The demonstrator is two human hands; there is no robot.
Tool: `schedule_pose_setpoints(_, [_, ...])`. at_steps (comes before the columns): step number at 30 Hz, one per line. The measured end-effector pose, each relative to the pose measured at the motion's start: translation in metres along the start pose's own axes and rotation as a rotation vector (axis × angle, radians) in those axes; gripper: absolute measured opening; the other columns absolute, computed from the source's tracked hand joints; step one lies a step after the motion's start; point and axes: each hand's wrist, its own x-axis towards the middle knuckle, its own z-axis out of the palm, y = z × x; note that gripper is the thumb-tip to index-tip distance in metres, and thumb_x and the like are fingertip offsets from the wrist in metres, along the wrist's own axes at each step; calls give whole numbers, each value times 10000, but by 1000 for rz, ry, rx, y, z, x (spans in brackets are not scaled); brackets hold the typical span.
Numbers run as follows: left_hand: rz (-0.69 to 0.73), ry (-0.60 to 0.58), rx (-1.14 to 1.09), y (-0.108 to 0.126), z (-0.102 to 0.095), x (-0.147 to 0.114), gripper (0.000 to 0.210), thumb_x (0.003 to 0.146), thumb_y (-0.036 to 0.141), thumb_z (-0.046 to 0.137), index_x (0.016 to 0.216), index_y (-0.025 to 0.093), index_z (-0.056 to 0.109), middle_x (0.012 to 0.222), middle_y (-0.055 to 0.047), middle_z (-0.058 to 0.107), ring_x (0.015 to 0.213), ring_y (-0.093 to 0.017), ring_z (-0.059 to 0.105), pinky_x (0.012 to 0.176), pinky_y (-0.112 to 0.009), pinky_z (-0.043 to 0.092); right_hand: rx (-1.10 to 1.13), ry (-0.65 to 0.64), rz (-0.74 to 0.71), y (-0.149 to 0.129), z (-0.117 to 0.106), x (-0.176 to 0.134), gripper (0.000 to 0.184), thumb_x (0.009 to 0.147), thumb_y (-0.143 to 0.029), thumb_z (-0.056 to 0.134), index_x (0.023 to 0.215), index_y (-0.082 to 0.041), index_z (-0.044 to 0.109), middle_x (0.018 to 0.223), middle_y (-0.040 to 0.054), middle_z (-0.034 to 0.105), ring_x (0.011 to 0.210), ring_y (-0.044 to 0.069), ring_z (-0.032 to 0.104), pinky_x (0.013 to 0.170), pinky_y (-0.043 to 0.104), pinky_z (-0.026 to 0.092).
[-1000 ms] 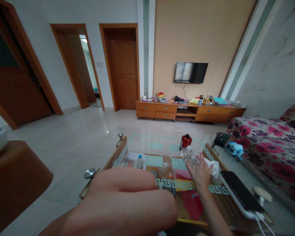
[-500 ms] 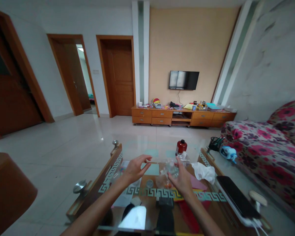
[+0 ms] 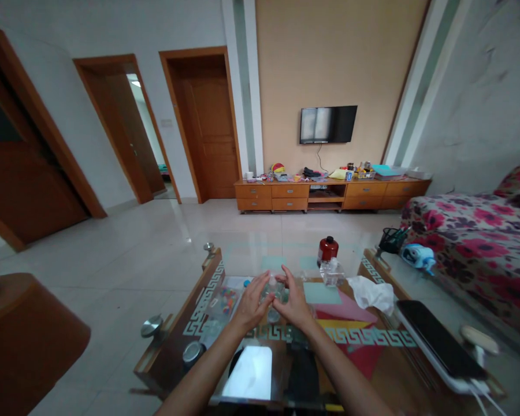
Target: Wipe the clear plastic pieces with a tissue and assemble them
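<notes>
While both hands are meeting over the worktop (image 3: pixel 398 370), a small clear bottle (image 3: pixel 272 293) is standing upright between them. The left hand (image 3: pixel 252 303) and right hand (image 3: pixel 295 300) are cupping it equally close, fingers (image 3: pixel 260 283) curled loosely around its sides.

two bare forearms lead up to the left hand (image 3: pixel 253 302) and right hand (image 3: pixel 295 301); no sleeves, gloves, watch or rings visible, fingers slender, nails short and unpainted.

A glass-topped coffee table (image 3: pixel 372 370) carries a red jar (image 3: pixel 327 249), tissue (image 3: pixel 371 292) and phone (image 3: pixel 441 345).
</notes>
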Motion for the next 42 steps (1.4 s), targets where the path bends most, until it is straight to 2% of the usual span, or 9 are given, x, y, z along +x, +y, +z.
schedule_pose_setpoints(6, [-35, 1, 9, 2, 5, 3, 426, 1027, 318, 559, 1446, 247, 534, 1472, -122, 597, 1388, -276, 554, 1179, -531, 455, -59, 27, -28, 17, -20, 1, 868, 806, -301, 786, 1586, -275, 407, 1468, 125, 574, 1316, 295, 581, 1158, 502, 450])
schedule_pose_setpoints(13, [-55, 43, 36, 15, -3, 5, 442, 891, 306, 714, 1315, 248, 603, 1285, -101, 626, 1220, -282, 618, 1072, -484, 517, -8, -22, 24, 35, -23, 3, 495, 897, -309, 717, 1385, -278, 640, 1311, 82, 689, 1189, 265, 648, 1081, 474, 495])
schedule_pose_setpoints(16, [-87, 27, 3, 9, -2, 0, 376, 888, 358, 729, 1237, 247, 643, 1077, -50, 681, 978, -227, 681, 885, -388, 572, 7, 1, 40, 34, -25, 3, 396, 941, -338, 687, 1333, -279, 683, 1288, 75, 702, 1191, 257, 646, 1074, 451, 494])
schedule_pose_setpoints(20, [-123, -23, 6, -1, 3, -6, 388, 906, 442, 718, 1227, 239, 639, 780, 34, 626, 658, -155, 609, 668, -292, 528, 43, 58, 42, 29, -28, 4, 270, 1011, -388, 615, 1215, -271, 747, 1213, 69, 730, 1153, 238, 657, 1037, 405, 505])
schedule_pose_setpoints(23, [-80, 0, 59, 0, 7, -4, 557, 856, 482, 764, 1330, 242, 599, 1005, -32, 688, 839, -202, 674, 758, -340, 574, 58, 5, 12, 23, -31, 4, 259, 1039, -358, 561, 1173, -269, 765, 1164, 61, 746, 1115, 225, 669, 1029, 393, 503])
schedule_pose_setpoints(27, [-60, -37, 55, -2, 11, -2, 694, 890, 468, 739, 1493, 240, 483, 1383, -127, 643, 1237, -301, 651, 1032, -475, 555, 55, -84, -19, 18, -29, 1, 316, 956, -353, 680, 1258, -266, 720, 1271, 68, 710, 1175, 238, 653, 1057, 414, 495])
schedule_pose_setpoints(32, [-121, -96, 35, -9, 14, -7, 725, 858, 493, 779, 1477, 244, 496, 1345, -112, 691, 1187, -304, 697, 1026, -480, 569, 56, -79, -21, 19, -20, 1, 435, 819, -440, 844, 1192, -256, 717, 1268, 79, 693, 1186, 259, 638, 1076, 436, 478])
schedule_pose_setpoints(38, [-87, -109, 26, -9, 10, -8, 744, 827, 517, 816, 1457, 254, 519, 1378, -118, 684, 1217, -309, 694, 1047, -498, 557, 231, -48, 132, 25, -10, 2, 331, 856, -478, 791, 1065, -232, 720, 1091, 46, 724, 1047, 239, 673, 980, 405, 513])
schedule_pose_setpoints(42, [-81, -119, 18, -12, 9, -9, 766, 820, 550, 820, 1461, 258, 521, 1370, -120, 691, 1222, -313, 692, 1050, -506, 554, 248, -56, 116, 25, -11, 1, 308, 873, -474, 778, 1060, -233, 735, 1112, 50, 730, 1080, 247, 668, 991, 400, 505])
